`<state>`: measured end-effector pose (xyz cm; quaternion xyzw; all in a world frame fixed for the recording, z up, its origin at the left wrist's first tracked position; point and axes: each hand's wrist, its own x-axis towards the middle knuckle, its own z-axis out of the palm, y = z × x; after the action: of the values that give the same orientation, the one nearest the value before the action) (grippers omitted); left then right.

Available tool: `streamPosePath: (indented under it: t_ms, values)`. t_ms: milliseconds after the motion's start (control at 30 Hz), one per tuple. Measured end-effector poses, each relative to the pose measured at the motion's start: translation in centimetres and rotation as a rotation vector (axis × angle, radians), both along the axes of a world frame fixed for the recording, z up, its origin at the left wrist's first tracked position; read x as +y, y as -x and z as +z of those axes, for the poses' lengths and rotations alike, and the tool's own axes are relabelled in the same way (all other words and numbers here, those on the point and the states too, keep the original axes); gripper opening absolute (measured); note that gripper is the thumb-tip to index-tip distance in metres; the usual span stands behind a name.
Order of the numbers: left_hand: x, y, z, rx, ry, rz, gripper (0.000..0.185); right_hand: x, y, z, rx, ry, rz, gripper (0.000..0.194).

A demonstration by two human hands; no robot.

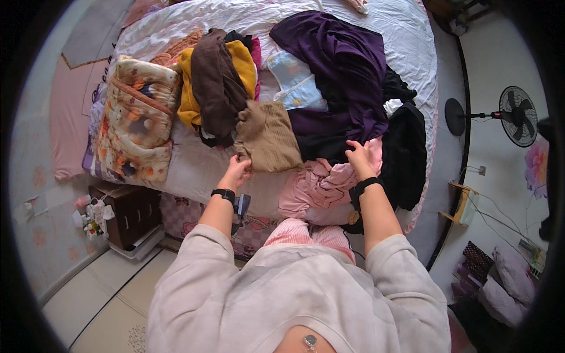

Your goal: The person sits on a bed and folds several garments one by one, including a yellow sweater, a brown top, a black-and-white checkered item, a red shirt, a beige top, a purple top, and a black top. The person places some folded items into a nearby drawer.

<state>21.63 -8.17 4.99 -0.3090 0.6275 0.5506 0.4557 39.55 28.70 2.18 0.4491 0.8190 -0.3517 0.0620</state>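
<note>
A tan ribbed garment [269,137], folded into a rough rectangle, lies in front of me on the bed. My left hand [238,171] is at its lower left corner, fingers curled; whether they pinch the fabric is hard to see. My right hand [361,161] hovers at the lower edge of a dark purple cloth [344,57], over a crumpled pink garment [320,185], its fingers apart with nothing visible between them. Black cloth [326,148] shows between the tan garment and my right hand. Both wrists wear black bands.
Left of the tan garment are a brown garment [216,84] on a yellow one [187,88] and a folded patterned quilt [137,119]. A light blue printed cloth [293,84] lies beyond. Black trousers [404,154] lie at the right edge. A fan [516,115] stands beside the bed.
</note>
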Motion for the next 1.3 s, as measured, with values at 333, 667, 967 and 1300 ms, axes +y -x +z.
streamPosePath:
  t_ms: [333,667,967,1300]
  values:
    - [5.8,-0.5,1.5,0.375,-0.217,-0.136,0.07,-0.3,0.1,6.1,0.717,0.816,-0.551,0.024]
    - [19.2,-4.1,12.1,-0.255,-0.973,0.168,0.045,-5.7,-1.8,25.5,0.492,1.167,0.349,0.029]
    - [19.6,-6.9,19.6,-0.369,-1.234,-0.128,0.024,-1.8,-5.9,21.3,0.511,0.817,-0.432,0.033]
    - [15.9,-8.2,29.4,-0.213,-1.316,-0.586,0.045,-0.3,-3.9,22.6,1.348,1.602,-0.494,0.057]
